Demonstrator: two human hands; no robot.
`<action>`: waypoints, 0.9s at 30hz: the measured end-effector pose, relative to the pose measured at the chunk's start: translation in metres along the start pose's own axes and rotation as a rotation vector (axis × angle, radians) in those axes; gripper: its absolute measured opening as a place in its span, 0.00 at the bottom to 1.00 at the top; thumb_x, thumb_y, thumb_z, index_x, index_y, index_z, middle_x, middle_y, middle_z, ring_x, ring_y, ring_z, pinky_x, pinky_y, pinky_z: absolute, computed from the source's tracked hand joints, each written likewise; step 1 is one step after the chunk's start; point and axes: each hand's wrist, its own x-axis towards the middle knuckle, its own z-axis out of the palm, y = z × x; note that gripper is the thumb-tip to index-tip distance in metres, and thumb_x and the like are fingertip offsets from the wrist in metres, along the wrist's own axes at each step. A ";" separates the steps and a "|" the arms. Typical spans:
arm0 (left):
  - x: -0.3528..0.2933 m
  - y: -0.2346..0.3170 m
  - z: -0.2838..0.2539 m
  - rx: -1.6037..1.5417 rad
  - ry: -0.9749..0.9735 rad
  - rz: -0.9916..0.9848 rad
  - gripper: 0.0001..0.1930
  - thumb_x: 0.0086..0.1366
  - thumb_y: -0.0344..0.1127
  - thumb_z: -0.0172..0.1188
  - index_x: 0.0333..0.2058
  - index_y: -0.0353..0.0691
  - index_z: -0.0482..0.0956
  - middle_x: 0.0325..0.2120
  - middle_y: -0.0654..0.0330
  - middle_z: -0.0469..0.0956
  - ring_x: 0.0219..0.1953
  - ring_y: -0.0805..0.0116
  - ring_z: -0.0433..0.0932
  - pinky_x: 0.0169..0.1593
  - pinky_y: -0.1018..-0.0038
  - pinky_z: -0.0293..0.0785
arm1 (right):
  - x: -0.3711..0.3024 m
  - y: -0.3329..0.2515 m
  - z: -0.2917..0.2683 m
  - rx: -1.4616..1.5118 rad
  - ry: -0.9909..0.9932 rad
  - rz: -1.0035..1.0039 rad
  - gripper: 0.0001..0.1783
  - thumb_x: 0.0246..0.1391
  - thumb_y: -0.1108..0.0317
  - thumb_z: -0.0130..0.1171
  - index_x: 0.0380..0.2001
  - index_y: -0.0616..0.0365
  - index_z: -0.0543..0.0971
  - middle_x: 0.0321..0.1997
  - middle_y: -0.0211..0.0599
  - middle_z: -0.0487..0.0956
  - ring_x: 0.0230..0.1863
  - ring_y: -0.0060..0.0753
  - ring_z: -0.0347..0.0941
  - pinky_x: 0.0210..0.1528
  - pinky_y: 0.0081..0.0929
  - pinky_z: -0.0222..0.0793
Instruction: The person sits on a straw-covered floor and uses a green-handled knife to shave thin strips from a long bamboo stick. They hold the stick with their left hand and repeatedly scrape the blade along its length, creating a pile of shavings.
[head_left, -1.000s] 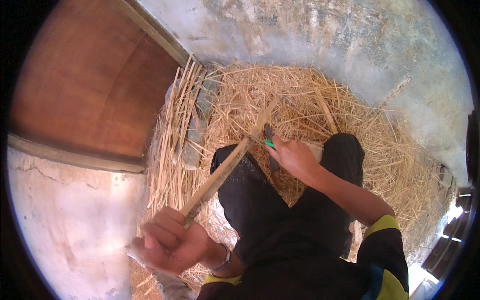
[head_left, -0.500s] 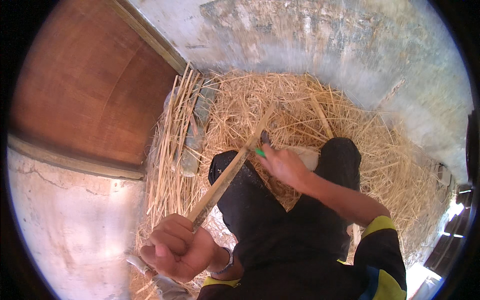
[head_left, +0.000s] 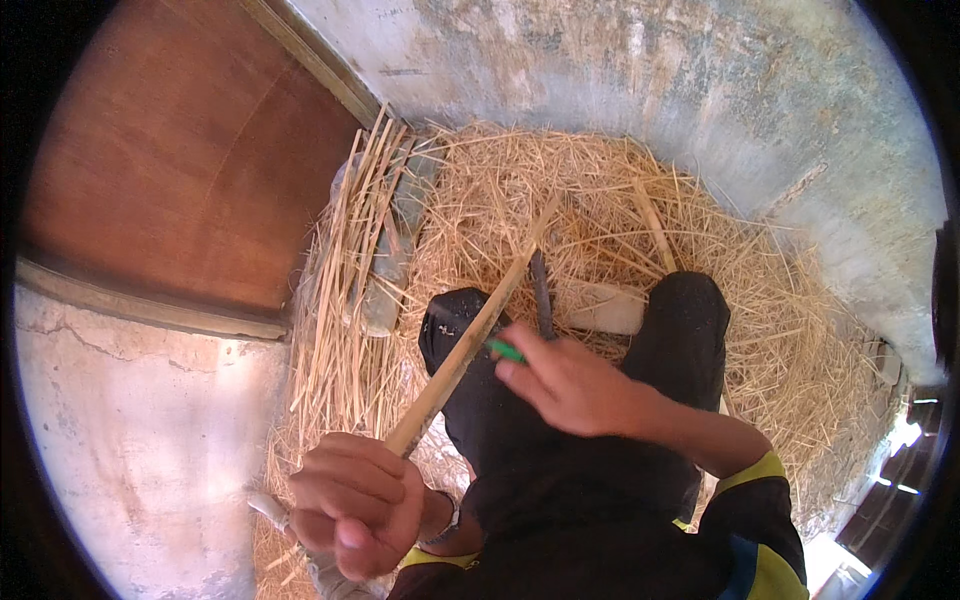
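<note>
My left hand (head_left: 355, 500) is closed round the near end of a long, flat strip of wood or bamboo (head_left: 470, 345). The strip slants away to the upper right, over my left knee, and its far end lies above the straw. My right hand (head_left: 585, 390) is wrapped round a green-handled tool (head_left: 506, 350), beside the middle of the strip. Most of this tool is hidden by the fingers. Just beyond the right hand is a narrow dark bar (head_left: 542, 295); whether it belongs to the tool I cannot tell.
Straw and shavings (head_left: 770, 350) cover the floor. Between my knees lies a pale block (head_left: 600, 307), with another strip (head_left: 655, 228) beyond it. Several thin split strips (head_left: 350, 270) are piled at the left, near a brown door panel (head_left: 190, 140). A stained wall (head_left: 620, 70) stands behind.
My right hand has drawn back toward me along the strip with the green-handled tool, uncovering more of the dark bar. The left hand keeps its hold, and the view has shifted slightly.
</note>
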 end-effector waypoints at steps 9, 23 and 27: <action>0.017 -0.006 -0.004 -0.314 -0.292 -0.001 0.25 0.48 0.25 0.52 0.07 0.50 0.44 0.00 0.72 0.58 0.02 0.83 0.56 0.07 0.83 0.63 | -0.011 -0.017 0.003 -0.436 0.035 -0.071 0.11 0.55 0.64 0.56 0.32 0.59 0.67 0.20 0.41 0.74 0.19 0.48 0.73 0.20 0.37 0.70; 0.024 -0.011 0.003 -0.322 -0.296 0.022 0.24 0.47 0.25 0.52 0.07 0.51 0.44 0.00 0.71 0.58 0.02 0.84 0.56 0.07 0.85 0.61 | -0.003 0.030 0.012 -0.433 0.178 -0.030 0.12 0.58 0.58 0.51 0.32 0.55 0.67 0.14 0.42 0.73 0.16 0.47 0.73 0.16 0.43 0.69; 0.020 -0.010 0.005 -0.246 -0.157 0.050 0.23 0.49 0.28 0.53 0.09 0.51 0.46 0.00 0.72 0.56 0.02 0.84 0.53 0.08 0.86 0.58 | 0.000 0.045 0.005 -0.433 0.175 0.041 0.13 0.59 0.58 0.50 0.33 0.57 0.68 0.13 0.43 0.72 0.14 0.50 0.72 0.15 0.43 0.68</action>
